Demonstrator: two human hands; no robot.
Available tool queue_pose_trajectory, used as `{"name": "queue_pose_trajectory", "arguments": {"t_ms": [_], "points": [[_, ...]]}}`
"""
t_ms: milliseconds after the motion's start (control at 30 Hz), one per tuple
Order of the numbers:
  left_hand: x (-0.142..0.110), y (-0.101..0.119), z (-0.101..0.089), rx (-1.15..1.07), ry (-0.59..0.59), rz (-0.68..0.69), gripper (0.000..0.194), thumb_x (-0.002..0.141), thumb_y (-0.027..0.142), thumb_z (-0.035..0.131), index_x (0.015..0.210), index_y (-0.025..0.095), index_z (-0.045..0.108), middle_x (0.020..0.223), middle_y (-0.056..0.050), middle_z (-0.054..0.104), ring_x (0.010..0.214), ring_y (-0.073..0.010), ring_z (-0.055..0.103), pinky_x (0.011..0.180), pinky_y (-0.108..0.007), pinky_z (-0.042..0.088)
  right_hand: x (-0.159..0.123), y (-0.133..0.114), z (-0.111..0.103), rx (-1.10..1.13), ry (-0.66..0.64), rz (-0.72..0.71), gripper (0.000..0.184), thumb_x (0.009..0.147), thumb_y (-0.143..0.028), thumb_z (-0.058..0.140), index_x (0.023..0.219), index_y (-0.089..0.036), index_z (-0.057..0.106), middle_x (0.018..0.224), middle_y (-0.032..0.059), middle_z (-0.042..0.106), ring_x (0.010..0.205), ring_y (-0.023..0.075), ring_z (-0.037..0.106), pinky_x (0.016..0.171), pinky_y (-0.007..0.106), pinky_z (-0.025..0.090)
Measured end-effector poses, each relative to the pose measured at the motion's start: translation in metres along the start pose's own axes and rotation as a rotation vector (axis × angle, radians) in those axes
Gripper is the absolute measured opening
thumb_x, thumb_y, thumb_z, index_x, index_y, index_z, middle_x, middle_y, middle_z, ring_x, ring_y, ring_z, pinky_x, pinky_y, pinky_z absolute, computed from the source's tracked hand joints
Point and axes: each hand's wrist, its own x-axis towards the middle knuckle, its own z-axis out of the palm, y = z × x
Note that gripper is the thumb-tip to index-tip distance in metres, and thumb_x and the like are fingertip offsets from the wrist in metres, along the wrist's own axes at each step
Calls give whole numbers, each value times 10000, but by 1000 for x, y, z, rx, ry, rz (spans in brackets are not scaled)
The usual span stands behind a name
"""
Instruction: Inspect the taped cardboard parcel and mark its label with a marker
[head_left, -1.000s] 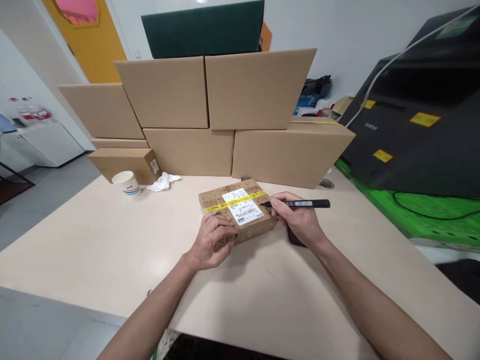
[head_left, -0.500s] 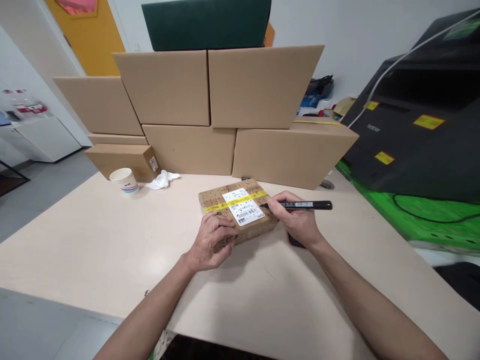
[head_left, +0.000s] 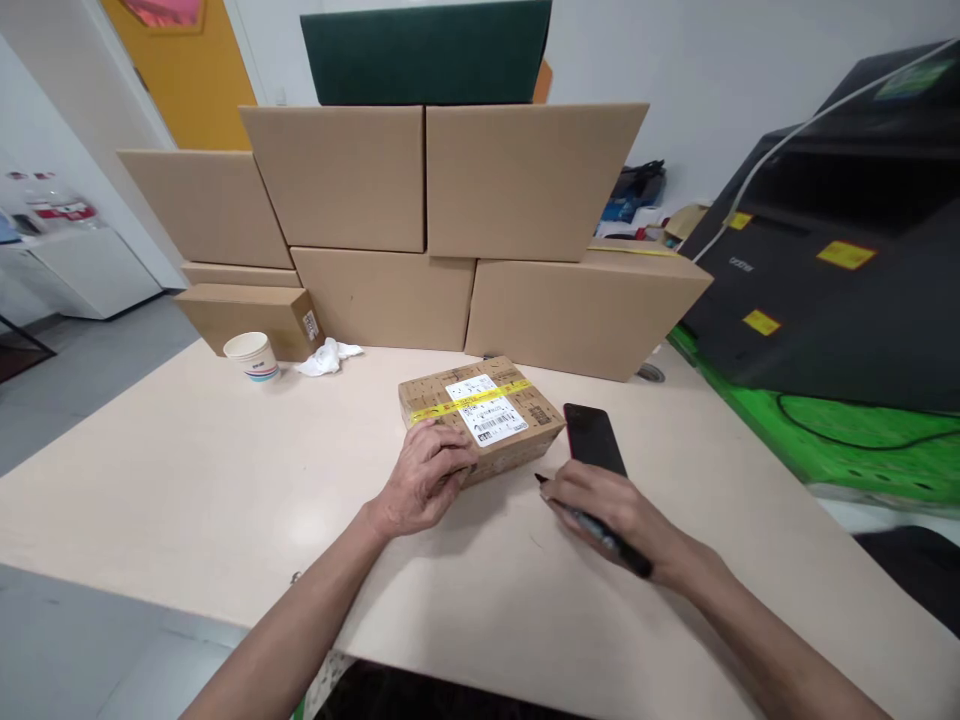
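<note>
A small cardboard parcel [head_left: 536, 412] lies on the table, with a white shipping label [head_left: 487, 410] and a strip of yellow tape across its top; dark marks dot both. My left hand [head_left: 427, 475] grips the parcel's near left corner, fingers curled over the edge. In my right hand [head_left: 611, 505] a black marker pen [head_left: 611, 545] is held, its dark tip pointing left toward the parcel's near side, apart from it. A black phone [head_left: 594, 438] with a red edge lies right of the parcel, partly covered by my right hand.
Stacked cardboard boxes [head_left: 375, 300] wall off the back of the table [head_left: 187, 470], topped by a dark green box [head_left: 427, 55]. A paper cup [head_left: 253, 357] and crumpled tissue [head_left: 328, 357] stand at back left. A large black printer [head_left: 825, 270] is at the right, above green material [head_left: 750, 410].
My right hand has moved away from the parcel's top, down toward me, with the marker now slanting the other way. The phone is uncovered. My left hand stays on the parcel.
</note>
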Motion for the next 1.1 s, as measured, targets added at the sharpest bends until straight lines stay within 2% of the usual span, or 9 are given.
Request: {"name": "queue_pose_trajectory", "arguments": {"t_ms": [100, 233, 333, 433, 533, 633, 767, 933, 1100], "points": [[-2, -1, 0, 16, -11, -44, 245, 939, 128, 599, 1164, 215, 647, 1146, -80, 720, 1233, -235, 611, 1178, -494, 337, -12, 0, 22, -213, -213, 27, 403, 845, 101, 372, 868, -190, 650, 812, 59, 611, 720, 182, 594, 642, 277, 455], [-9, -4, 2, 67, 8, -136, 253, 964, 123, 585, 1176, 242, 654, 1187, -49, 740, 1354, -233, 532, 1256, -519, 154, -17, 6, 45, -252, -309, 101, 403, 835, 93, 400, 923, -187, 677, 883, 74, 630, 803, 212, 621, 715, 309, 489], [-14, -8, 4, 108, 16, -192, 249, 986, 137, 564, 1184, 251, 665, 1234, -47, 740, 1412, -230, 487, 1265, -523, 112, -20, 17, 46, -195, -238, 204, 426, 940, -22, 384, 1167, -219, 687, 982, 89, 659, 861, 220, 643, 758, 326, 521], [-17, -11, 6, 140, 15, -231, 257, 1000, 161, 546, 1192, 263, 682, 1258, -52, 739, 1436, -236, 471, 1263, -528, 129, -21, 33, 38, -272, -95, 489, 407, 1024, -279, 404, 1355, -195, 625, 1119, 144, 677, 1028, 286, 659, 875, 409, 540], [-19, -12, 9, 177, 28, -231, 276, 1002, 158, 527, 1201, 263, 687, 1268, -61, 735, 1439, -240, 469, 1258, -526, 165, -19, 50, 29, -440, -75, 859, 687, 972, -571, 477, 1493, -124, 512, 1273, 218, 638, 1209, 395, 600, 984, 513, 498], [-20, -10, 12, 226, 71, -192, 278, 992, 140, 532, 1204, 248, 675, 1291, -80, 715, 1447, -244, 460, 1250, -523, 202, -15, 61, 24, -489, -179, 1081, 890, 914, -697, 477, 1572, -103, 400, 1342, 256, 597, 1274, 440, 561, 1001, 544, 472], [-21, -8, 12, 269, 100, -159, 297, 966, 103, 545, 1212, 229, 652, 1312, -102, 688, 1456, -250, 449, 1239, -525, 244, -9, 71, 19, -426, -230, 1200, 1025, 857, -756, 504, 1612, -95, 292, 1339, 286, 605, 1290, 459, 569, 1009, 534, 459], [-21, -5, 12, 311, 143, -147, 318, 940, 71, 550, 1205, 222, 642, 1307, -114, 683, 1447, -259, 459, 1222, -526, 284, -11, 87, 12, -230, -132, 1276, 1205, 724, -771, 639, 1602, -55, 227, 1363, 329, 608, 1294, 477, 592, 987, 537, 483], [-20, -1, 10, 382, 202, -86, 305, 910, 51, 571, 1153, 216, 654, 1290, -127, 685, 1418, -267, 490, 1206, -526, 309, -20, 96, 17, 35, 158, 1288, 1138, 525, -659, 835, 1457, -130, 453, 1093, 211, 758, 1064, 432, 715, 876, 515, 547]]}}
